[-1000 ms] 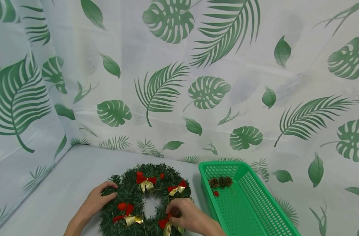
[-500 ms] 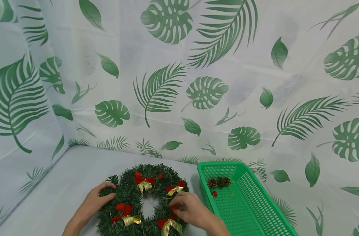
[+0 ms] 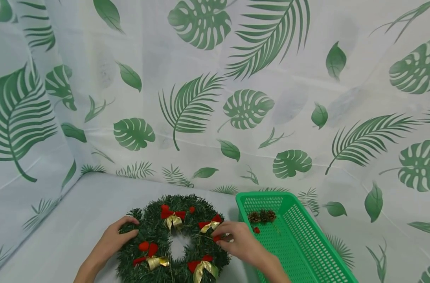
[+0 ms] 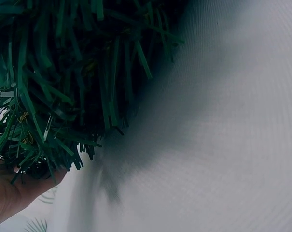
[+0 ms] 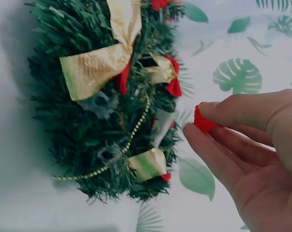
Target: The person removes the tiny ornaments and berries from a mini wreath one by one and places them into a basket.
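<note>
A green tinsel Christmas wreath [image 3: 155, 208] lies on the white surface, dressed with red bows and gold ribbons. My left hand [image 3: 110, 237] grips its left edge, thumb and fingers around a tuft; in the left wrist view part of that hand [image 4: 15, 191] shows below the strands. Between thumb and fingertips my right hand [image 3: 241, 241] pinches a small red textured ball [image 5: 203, 118], held over the wreath's right side in the head view. A gold bead string [image 5: 141, 121] runs over the greenery. A red bow with gold ribbon [image 3: 203, 268] sits below the right hand.
To the right stands a long green plastic basket [image 3: 300, 239]. Pine cones [image 3: 262, 216] and a small red ball [image 3: 256, 230] lie in its far left corner. A leaf-printed white curtain [image 3: 201, 157] closes off the back and left.
My right hand has moved up and right from the lower bow to the wreath's right side, pinching the red ball. My left hand keeps its hold on the left edge.
</note>
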Demonstrator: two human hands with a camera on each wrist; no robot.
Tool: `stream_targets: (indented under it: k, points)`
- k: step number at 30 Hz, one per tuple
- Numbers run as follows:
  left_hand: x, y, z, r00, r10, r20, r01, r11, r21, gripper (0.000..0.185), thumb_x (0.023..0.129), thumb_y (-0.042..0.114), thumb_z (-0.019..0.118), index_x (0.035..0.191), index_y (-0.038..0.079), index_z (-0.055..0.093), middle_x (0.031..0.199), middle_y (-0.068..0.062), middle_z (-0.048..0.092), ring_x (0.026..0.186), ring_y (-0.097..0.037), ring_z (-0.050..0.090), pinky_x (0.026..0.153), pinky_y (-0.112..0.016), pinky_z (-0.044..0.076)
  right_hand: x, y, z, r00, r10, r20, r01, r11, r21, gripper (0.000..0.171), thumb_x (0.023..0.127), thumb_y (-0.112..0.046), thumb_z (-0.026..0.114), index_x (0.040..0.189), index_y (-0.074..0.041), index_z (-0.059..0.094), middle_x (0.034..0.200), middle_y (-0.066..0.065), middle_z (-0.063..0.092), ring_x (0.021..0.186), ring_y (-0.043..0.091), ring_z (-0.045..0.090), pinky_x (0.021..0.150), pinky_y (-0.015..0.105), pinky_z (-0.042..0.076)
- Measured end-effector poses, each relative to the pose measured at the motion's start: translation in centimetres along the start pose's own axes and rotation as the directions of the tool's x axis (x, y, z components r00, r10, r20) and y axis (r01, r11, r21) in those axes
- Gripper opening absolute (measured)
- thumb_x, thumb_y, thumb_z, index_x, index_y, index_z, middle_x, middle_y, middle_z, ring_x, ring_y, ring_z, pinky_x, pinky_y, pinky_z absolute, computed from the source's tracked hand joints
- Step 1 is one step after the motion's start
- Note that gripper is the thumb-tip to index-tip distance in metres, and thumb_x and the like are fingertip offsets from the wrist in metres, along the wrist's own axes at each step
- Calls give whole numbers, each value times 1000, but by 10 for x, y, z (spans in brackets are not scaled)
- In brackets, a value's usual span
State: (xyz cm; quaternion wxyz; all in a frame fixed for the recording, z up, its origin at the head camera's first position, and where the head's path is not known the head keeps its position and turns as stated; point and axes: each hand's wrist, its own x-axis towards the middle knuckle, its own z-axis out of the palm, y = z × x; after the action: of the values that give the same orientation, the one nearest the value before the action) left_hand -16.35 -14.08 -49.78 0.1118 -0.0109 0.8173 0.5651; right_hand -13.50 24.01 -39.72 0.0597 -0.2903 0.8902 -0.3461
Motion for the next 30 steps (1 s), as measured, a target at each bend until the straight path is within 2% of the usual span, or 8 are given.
stream_targets:
  k: [9,17,30]
  points:
    - [0,0,0,1000,9,-4,-9,1000,10,39,99,27,68,130,5,61,148,-25,50,138,-50,44,95,-54,54,-5,3,-15,998,43,-46,-42,999,28,19,92,3,71,107,-4,78,109,15,74,92,20,75,76,17,61]
    - [2,-1,0,1000,4,-1,-4,1000,13,39,99,28,68,131,5,61,148,-25,50,138,-50,44,95,-54,53,-9,8,-30,991,76,-106,-77,997,-5,20,92,1,73,106,-11,80,110,8,75,93,19,75,75,16,60]
    - [1,2,-2,1000,8,12,-8,1000,14,40,99,29,68,130,5,61,151,-28,46,141,-54,39,97,-58,52,-19,22,-53,973,143,-182,-150,988,-23,21,90,-3,77,107,-16,80,109,4,75,96,15,74,77,17,61]
